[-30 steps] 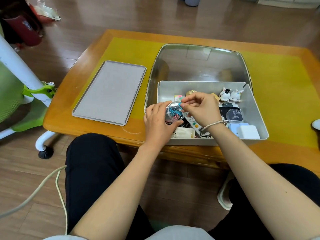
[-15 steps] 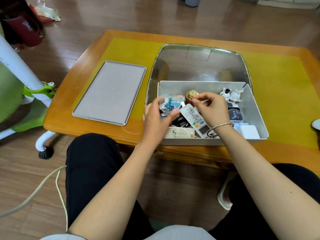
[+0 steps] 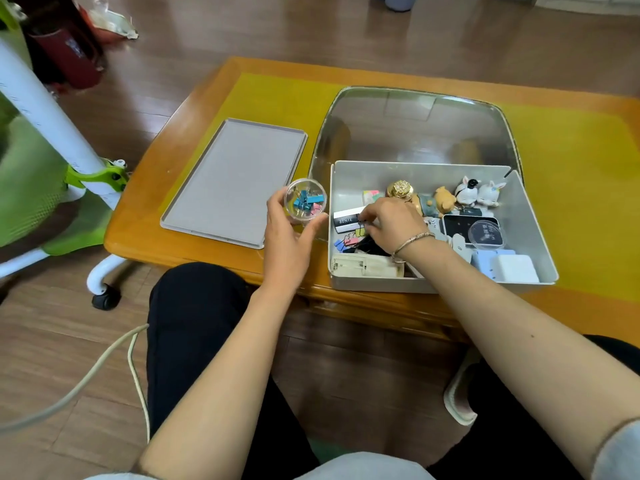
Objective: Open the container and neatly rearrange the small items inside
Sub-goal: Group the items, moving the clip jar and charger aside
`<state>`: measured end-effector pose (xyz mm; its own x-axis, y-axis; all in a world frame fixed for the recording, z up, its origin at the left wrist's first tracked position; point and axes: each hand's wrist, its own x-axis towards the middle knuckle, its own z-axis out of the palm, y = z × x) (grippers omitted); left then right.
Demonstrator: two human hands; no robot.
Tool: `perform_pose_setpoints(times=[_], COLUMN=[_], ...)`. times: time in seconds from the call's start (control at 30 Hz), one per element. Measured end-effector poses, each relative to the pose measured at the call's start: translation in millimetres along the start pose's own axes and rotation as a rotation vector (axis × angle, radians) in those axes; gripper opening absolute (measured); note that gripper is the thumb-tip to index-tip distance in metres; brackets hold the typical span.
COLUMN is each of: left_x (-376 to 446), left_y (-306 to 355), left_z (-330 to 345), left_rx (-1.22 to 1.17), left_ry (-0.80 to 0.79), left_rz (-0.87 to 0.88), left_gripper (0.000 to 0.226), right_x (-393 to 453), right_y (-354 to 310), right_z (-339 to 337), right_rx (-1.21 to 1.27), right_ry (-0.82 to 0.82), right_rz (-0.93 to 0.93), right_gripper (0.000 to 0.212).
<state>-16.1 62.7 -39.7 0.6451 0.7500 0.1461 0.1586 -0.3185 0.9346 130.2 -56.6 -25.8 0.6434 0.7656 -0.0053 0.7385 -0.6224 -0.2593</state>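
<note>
While clear, round clip jar (image 3: 305, 201)

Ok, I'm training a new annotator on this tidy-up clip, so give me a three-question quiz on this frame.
1. True or false: the clear round tub of binder clips is inside the grey container.
2. Which hand reaches into the container? A) left hand B) right hand
3. Fill in: the flat grey lid lies on the table to the ___ of the container.

Key: 1 false, the left hand holds it outside; 2 B; 3 left.
</note>
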Motion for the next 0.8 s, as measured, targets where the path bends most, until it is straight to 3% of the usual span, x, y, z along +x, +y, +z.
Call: perform_pose_setpoints(times=[0.27,0.43,0.7,0.8], left_x=[-3.8,-4.4,-4.2,-4.8], left_y=[-8.9,-9.9,-10.9,-9.7], left_z=[-4.9,-7.7,-10.7,-9.8], left_rx=[-0.043,-0.006,-0.02,-0.009], left_ry=[-0.029,-0.032,0.011,0.016], left_rz=[-0.086,-0.063,-0.031,-0.024], left_gripper=[0.073,0.053,0.071,0.068], right_x=[5.8,11.8,9.3,6.6], right_y=[-20.3,-25.4,-12.4,-7.8], right_z=[7.6,11.6,3.8,-5.5], right_rx=[-0.035,0.029,0.328,0.354], right_ry=[-0.186,-0.237,-0.022,0.024], right_rz=[-0.107,-0.021,0.094,0.104], right_gripper=[0.026,0.014,0.008,0.011])
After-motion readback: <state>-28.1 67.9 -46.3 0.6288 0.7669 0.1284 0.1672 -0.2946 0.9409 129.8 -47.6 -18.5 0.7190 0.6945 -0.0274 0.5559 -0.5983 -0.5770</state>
